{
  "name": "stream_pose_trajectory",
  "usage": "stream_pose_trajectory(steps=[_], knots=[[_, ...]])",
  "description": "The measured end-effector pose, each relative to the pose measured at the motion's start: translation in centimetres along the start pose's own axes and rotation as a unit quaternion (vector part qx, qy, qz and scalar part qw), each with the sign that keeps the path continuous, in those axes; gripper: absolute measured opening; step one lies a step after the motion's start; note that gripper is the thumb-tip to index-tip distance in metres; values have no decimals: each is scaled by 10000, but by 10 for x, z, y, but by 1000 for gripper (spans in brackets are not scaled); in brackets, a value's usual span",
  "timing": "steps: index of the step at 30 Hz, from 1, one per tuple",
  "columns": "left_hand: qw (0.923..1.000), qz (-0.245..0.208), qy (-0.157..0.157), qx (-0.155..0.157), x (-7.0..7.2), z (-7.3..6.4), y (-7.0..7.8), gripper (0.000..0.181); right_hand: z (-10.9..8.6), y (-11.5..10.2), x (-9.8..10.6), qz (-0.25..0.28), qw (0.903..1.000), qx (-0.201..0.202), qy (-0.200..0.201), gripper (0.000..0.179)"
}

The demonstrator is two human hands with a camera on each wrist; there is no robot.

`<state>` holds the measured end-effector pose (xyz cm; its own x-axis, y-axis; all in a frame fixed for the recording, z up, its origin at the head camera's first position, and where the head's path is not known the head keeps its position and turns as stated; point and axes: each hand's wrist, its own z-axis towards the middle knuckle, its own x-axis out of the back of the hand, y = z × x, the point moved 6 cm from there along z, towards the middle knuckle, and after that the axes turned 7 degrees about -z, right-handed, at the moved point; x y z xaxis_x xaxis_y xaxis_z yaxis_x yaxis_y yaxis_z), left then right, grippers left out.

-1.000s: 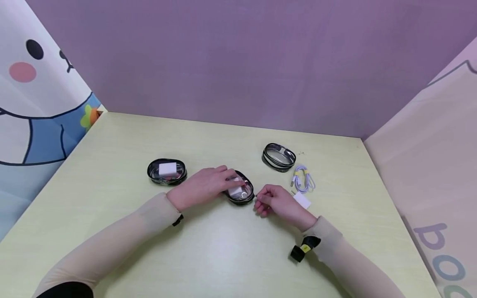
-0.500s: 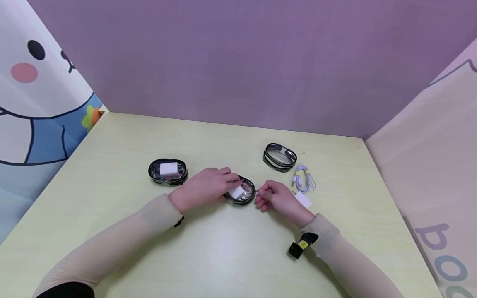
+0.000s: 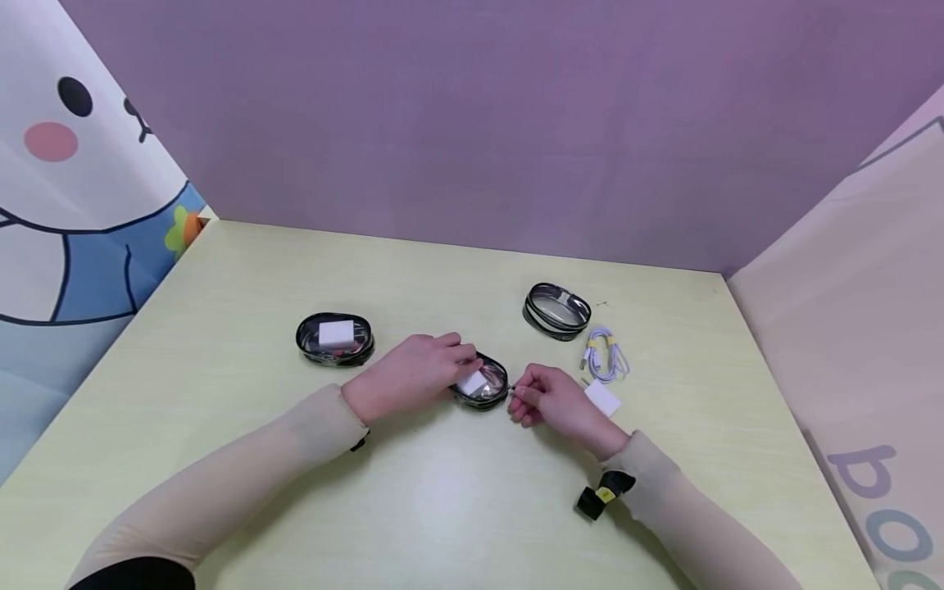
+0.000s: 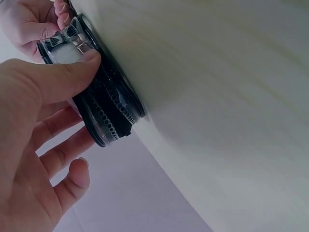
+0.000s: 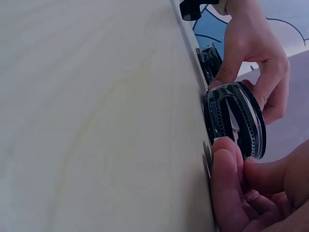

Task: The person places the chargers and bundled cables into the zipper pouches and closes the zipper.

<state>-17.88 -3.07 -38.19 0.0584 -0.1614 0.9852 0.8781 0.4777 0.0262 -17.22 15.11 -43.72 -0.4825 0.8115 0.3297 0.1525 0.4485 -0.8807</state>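
Note:
A small clear zip pouch (image 3: 483,405) with black trim stands between the two hands, a white block (image 3: 470,383) inside it. My left hand (image 3: 413,370) grips its left end; in the left wrist view the thumb presses on the clear top and other fingers curl beneath. My right hand (image 3: 556,401) pinches at the pouch's right end, thumb against forefinger, and the fingertips mostly hide what they pinch there. Two rows of zip teeth (image 5: 247,113) stand apart along the pouch's side in the right wrist view.
Another black-trimmed pouch (image 3: 313,356) holding a white block lies to the left. Behind the right hand lies a third, clear pouch (image 3: 541,326). Beside it are a coiled white cable (image 3: 592,353) and a white plug adapter (image 3: 604,398). A purple wall (image 3: 457,123) borders the table's far edge.
The left fingers have drawn back a little over the pouch, and the pouch has shifted slightly toward me. My right hand rose slightly, then came down again, still pinching at the pouch's end.

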Motion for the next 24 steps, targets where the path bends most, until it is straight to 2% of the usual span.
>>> stream_pose_trajectory(steps=[13, 24], knots=[[9999, 65, 90, 40, -1, 0, 1, 34, -8, -1, -2, -97, 9996, -5, -249, 10], [9993, -141, 163, 319, 0, 1, -1, 38, -11, -3, -3, -96, 9994, 20, -323, 10]])
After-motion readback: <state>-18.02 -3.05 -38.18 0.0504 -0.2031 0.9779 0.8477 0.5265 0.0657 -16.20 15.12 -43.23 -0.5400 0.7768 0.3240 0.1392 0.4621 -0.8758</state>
